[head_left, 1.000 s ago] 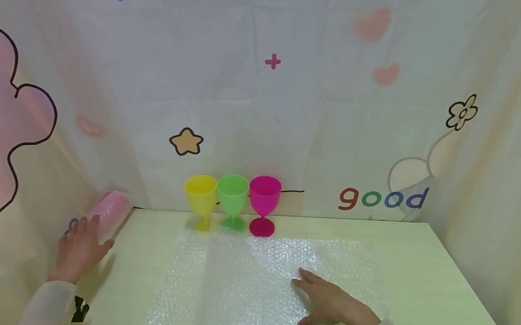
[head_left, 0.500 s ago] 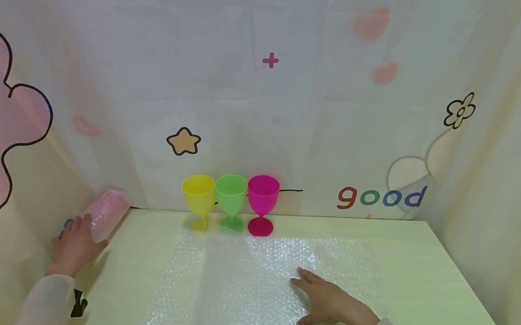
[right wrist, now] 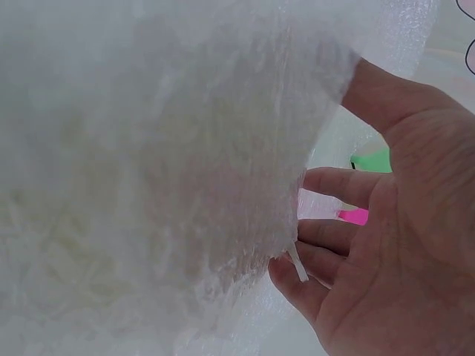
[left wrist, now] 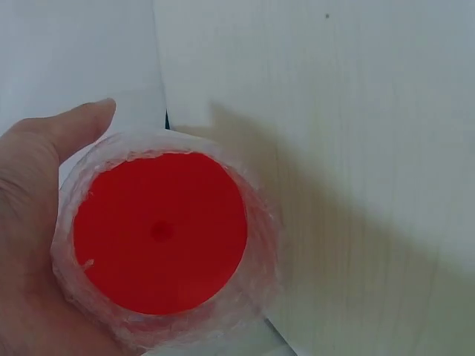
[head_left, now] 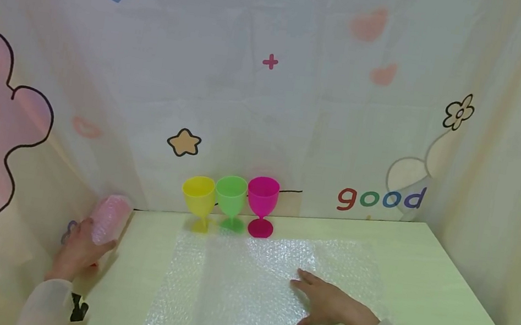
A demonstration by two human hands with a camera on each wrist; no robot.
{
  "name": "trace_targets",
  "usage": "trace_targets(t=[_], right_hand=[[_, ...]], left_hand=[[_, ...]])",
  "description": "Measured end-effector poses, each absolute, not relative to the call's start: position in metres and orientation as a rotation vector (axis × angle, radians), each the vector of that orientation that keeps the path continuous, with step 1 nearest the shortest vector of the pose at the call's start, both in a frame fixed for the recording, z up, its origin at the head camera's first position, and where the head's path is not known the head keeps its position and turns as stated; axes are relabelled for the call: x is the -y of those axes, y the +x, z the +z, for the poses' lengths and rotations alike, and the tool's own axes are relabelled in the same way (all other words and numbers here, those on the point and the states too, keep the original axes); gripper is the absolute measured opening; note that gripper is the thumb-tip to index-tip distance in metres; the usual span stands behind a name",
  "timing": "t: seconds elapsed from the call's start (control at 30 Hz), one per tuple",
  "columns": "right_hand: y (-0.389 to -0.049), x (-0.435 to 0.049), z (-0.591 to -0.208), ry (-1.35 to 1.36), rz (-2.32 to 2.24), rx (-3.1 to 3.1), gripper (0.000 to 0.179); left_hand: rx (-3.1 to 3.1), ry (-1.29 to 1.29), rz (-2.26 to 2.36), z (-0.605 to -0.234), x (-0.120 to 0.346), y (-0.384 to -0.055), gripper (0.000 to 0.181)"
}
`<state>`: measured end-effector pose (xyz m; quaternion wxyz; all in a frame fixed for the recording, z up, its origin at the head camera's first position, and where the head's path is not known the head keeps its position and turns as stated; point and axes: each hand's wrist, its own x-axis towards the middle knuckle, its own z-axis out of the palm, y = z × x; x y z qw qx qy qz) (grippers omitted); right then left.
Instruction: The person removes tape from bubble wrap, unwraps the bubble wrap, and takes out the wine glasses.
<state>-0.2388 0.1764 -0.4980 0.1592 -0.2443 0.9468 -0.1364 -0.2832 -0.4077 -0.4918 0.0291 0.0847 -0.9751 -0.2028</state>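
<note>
In the head view my left hand (head_left: pixel 76 253) lies along the left side of a pinkish bundle (head_left: pixel 110 219) in clear bubble wrap, its thumb reaching across. A round red end (left wrist: pixel 159 233) of this bundle faces the left wrist camera; there the thumb is straight and off the wrap, and the other fingers are hidden. My right hand (head_left: pixel 330 304) rests with spread fingers on a flat bubble wrap sheet (head_left: pixel 247 294); the sheet hides its fingertips in the right wrist view. Behind the sheet stand three upright goblets: yellow (head_left: pixel 199 195), green (head_left: pixel 231 194) and magenta (head_left: pixel 263 196).
A pale table (head_left: pixel 440 310) carries everything, its right edge slanting toward the front. A printed curtain (head_left: pixel 269 102) closes off the back and both sides. The bundle lies at the far left, close against the curtain.
My left hand has shifted to the bundle's left side, and a bit of its red end now shows below the thumb. My right hand, the sheet and the goblets stay put.
</note>
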Motion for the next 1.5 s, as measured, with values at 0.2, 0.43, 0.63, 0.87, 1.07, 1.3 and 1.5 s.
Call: trace_targets(t=[0.2,0.43,0.63,0.87,1.07,1.3,1.5], right_hand=[[-0.240,-0.177,-0.501,-0.706,-0.386,-2.713,0.100],[-0.239,-0.176,-0.500,-0.710,-0.403,-2.702,0.100],[-0.239,-0.175,-0.499,-0.694,-0.393,-2.704,0.099],[-0.238,-0.175,-0.498,-0.667,-0.394,-2.704,0.099],[-0.238,-0.174,-0.498,-0.658,-0.403,-2.700,0.098],[-0.238,-0.174,-0.497,-0.658,-0.397,-2.696,0.098],[-0.239,-0.175,-0.500,-0.663,-0.392,-2.699,0.098]], left_hand=[[3.036,0.242,-0.781,-0.493,0.404,-0.280,0.110],[3.003,0.216,-0.711,-0.489,0.395,-0.270,0.105],[2.907,0.191,-0.640,-0.474,0.380,-0.263,0.101],[2.787,0.118,-0.568,-0.445,0.351,-0.250,0.095],[2.694,0.053,-0.525,-0.427,0.329,-0.238,0.091],[2.578,-0.023,-0.462,-0.406,0.296,-0.224,0.085],[2.421,-0.139,-0.415,-0.392,0.267,-0.216,0.081]])
